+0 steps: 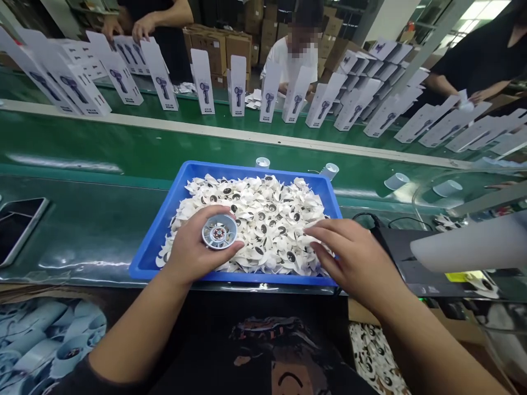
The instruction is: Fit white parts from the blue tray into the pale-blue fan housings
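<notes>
A round light-blue housing (219, 231) with a copper-coloured centre is held in my left hand (193, 247), its open face turned up. Below both hands stands a blue tray (152, 233) heaped with white fan blades (263, 214) that have dark hubs. My right hand (349, 252) is over the right part of the heap, fingertips close together at the blades. Whether a blade is between those fingertips is too small to tell.
Light-blue cylinders (396, 181) stand behind the tray on the green surface. Upright white boxes (203, 82) line the far side, with people behind them. A phone-like device (20, 227) lies left. More housings (49, 334) are at lower left; a black device (405, 258) is at right.
</notes>
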Demonstrator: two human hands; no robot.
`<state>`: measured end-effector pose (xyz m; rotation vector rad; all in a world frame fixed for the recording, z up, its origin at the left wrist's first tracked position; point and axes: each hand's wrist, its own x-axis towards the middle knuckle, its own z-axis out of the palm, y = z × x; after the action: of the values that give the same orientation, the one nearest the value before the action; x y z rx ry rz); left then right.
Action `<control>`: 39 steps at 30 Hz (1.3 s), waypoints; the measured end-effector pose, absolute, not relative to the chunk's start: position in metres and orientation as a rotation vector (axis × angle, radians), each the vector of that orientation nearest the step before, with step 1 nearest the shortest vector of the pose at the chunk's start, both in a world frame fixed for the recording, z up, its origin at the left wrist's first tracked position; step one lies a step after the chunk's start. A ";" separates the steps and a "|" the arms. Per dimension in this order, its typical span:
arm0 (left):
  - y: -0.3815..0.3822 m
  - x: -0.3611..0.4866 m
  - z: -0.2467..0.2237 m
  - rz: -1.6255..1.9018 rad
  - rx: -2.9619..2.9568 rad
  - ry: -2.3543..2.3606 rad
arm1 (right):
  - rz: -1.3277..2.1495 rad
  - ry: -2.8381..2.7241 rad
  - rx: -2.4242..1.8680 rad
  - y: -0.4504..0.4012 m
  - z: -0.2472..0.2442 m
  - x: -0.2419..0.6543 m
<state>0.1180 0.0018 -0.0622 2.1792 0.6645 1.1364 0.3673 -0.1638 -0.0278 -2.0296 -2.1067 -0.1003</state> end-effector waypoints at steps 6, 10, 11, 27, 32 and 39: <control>0.005 0.115 -0.072 1.037 2.018 0.729 | 0.249 -2.254 -2.574 -0.117 -0.027 0.356; 0.007 0.115 -0.074 1.105 1.957 0.675 | 0.350 -2.144 -2.597 -0.111 -0.018 0.356; 0.008 0.115 -0.074 1.145 1.981 0.656 | 0.360 -2.076 -2.563 -0.111 -0.014 0.356; -0.039 0.130 -0.042 0.754 2.413 0.519 | 1.097 -1.284 -1.358 -0.133 -0.021 0.312; -0.045 0.136 -0.040 0.834 2.579 0.463 | 0.455 -1.802 -1.604 -0.140 -0.007 0.303; -0.055 0.148 -0.044 1.017 2.585 0.467 | 0.473 -1.773 -1.522 -0.129 -0.018 0.302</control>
<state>0.1476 -0.0548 -0.0439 2.5849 0.4669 1.0169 0.3023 -0.1289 -0.0179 -1.5222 -1.7733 0.4725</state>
